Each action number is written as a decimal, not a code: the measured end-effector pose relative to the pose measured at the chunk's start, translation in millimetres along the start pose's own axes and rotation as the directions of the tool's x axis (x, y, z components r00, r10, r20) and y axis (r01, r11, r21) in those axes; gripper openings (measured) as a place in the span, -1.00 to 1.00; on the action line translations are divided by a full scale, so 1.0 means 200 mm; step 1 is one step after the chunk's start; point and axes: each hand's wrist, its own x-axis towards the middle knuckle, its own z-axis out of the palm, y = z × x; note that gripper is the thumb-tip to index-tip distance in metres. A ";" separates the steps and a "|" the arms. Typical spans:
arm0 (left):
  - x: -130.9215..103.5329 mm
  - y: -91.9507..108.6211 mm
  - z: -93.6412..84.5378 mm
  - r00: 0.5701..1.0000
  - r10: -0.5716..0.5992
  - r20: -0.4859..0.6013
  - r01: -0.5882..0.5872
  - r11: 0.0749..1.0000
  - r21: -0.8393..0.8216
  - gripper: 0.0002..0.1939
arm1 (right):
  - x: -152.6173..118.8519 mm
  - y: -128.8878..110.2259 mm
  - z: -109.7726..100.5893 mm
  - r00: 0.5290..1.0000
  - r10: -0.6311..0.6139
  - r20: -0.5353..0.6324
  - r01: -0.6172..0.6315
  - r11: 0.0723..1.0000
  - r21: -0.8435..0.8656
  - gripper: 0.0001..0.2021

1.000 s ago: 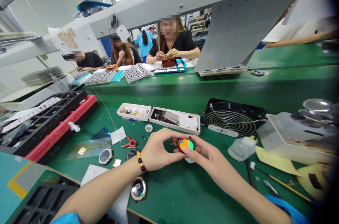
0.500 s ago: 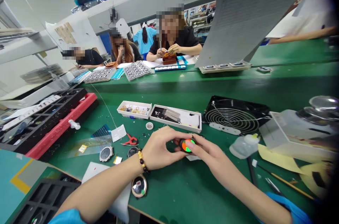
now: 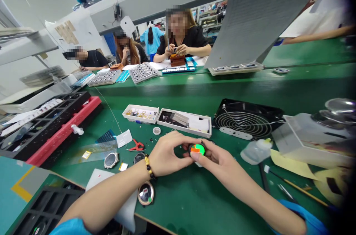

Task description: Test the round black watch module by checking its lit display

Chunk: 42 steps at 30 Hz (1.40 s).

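Between my two hands is a round smartwatch body [image 3: 198, 149] with a dark rim, its lit screen showing green and orange. My left hand [image 3: 169, 155] grips its left side between thumb and fingers. My right hand [image 3: 218, 155] holds the right side, the thumb at the lower edge of the screen. Left of my hands lie a silver watch case [image 3: 111, 160] and a dark watch [image 3: 139, 158] partly hidden by my wrist. A gold-rimmed watch [image 3: 146, 193] sits below my left forearm's bracelet. A red clamp [image 3: 136, 145] lies beyond them.
Two white parts trays [image 3: 183, 123] stand behind my hands. At right are a black fan [image 3: 247, 118], a plastic bottle [image 3: 256, 151] and a brush [image 3: 297, 186]. A black-and-red rack [image 3: 66, 125] stands at left. Co-workers sit across the bench.
My right thumb has slid down from the middle of the screen to its lower edge, uncovering more of it. The green area shows larger. Both hands still hold the watch.
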 end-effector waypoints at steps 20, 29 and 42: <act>0.00 -0.01 0.00 0.992 0.125 0.008 -0.125 0.991 0.038 -0.63 | 0.01 -0.03 0.01 0.998 -0.036 -0.045 0.036 0.999 -0.002 -0.47; 0.00 -0.01 -0.01 1.000 0.008 -0.011 -0.009 0.999 -0.043 -0.59 | 0.00 -0.02 -0.01 1.000 -0.022 -0.008 0.022 0.999 0.023 -0.54; 0.01 0.00 -0.02 0.992 -0.129 0.011 0.129 0.978 -0.167 -0.54 | -0.01 0.00 -0.05 0.998 -0.031 0.051 0.030 0.999 0.016 -0.49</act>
